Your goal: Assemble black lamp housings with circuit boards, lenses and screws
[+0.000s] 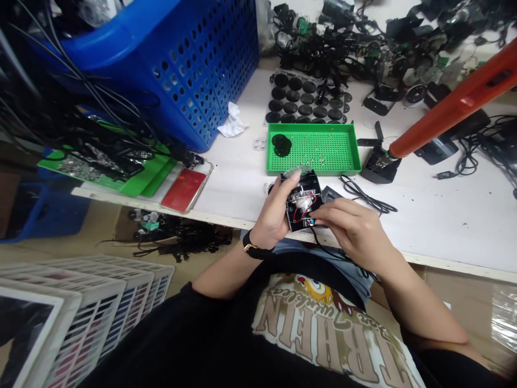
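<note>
In the head view, a black device [302, 206] is held at the front edge of the white table [452, 223], its inside with red wires [307, 209] facing up. It is gripped by the left hand [277, 213]; the fingers of the right hand [355, 229] are brought together at its lower corner, but whether a wire is pinched cannot be told. Just behind the device, the way is bordered by a green tray [343, 171]. The left side is blocked by a tall blue basket [197, 81], with a red flat case [183, 189] near the edge. Behind the tray, round black discs [307, 99] are laid; farther back, dark parts [307, 51] are heaped. At right, an orange handle [456, 102] is leaned across. More room is left between the black cable [369, 196] and the right border.
</note>
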The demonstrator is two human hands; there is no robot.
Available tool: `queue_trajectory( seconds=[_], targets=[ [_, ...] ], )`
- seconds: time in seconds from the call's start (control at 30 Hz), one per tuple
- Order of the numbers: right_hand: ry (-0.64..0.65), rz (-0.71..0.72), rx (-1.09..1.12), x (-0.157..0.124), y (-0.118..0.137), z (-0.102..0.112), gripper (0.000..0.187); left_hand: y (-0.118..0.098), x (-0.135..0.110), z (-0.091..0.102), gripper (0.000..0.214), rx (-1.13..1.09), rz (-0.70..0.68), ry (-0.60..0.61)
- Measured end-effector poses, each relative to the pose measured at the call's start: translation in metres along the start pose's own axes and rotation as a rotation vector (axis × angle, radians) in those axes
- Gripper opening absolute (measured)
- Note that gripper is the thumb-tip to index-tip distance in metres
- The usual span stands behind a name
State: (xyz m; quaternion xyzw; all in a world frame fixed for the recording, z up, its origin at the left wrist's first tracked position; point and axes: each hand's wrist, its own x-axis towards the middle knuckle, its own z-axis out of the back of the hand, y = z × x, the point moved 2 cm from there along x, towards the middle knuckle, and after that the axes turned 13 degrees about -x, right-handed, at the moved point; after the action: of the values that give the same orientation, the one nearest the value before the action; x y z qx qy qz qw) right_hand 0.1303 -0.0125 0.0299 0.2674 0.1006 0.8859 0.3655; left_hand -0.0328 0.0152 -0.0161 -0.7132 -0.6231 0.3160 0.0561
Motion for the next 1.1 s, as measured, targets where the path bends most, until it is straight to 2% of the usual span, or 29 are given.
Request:
queue_trajectory(
  seconds=[0.07, 0.13, 0.3, 0.57, 0.77, 1.1],
  targets=[
    [0.056, 0.02, -0.035, 0.002, -0.001, 0.0, 0.022, 0.0, 0.0, 0.001, 0.039, -0.003, 0.012, 0.017],
    [0.06, 0.017, -0.05, 0.002, -0.001, 0.0, 0.023, 0.001, -0.001, 0.001, 0.039, -0.001, 0.025, 0.031],
    [-0.012, -0.045, -0.032, 0.002, 0.002, -0.003, 0.02, 0.001, -0.001, 0.0, 0.036, 0.006, 0.049, 0.035],
    [-0.093, -0.061, -0.007, 0.001, 0.0, -0.003, 0.022, -0.001, 0.002, 0.003, 0.036, 0.044, 0.076, -0.003],
    [-0.155, -0.076, -0.024, -0.002, 0.001, -0.01, 0.024, 0.001, 0.0, -0.001, 0.038, 0.014, 0.062, 0.023],
    [-0.203, -0.093, -0.025, -0.004, 0.002, -0.014, 0.023, 0.001, 0.001, 0.002, 0.037, 0.033, 0.07, 0.005]
  ],
)
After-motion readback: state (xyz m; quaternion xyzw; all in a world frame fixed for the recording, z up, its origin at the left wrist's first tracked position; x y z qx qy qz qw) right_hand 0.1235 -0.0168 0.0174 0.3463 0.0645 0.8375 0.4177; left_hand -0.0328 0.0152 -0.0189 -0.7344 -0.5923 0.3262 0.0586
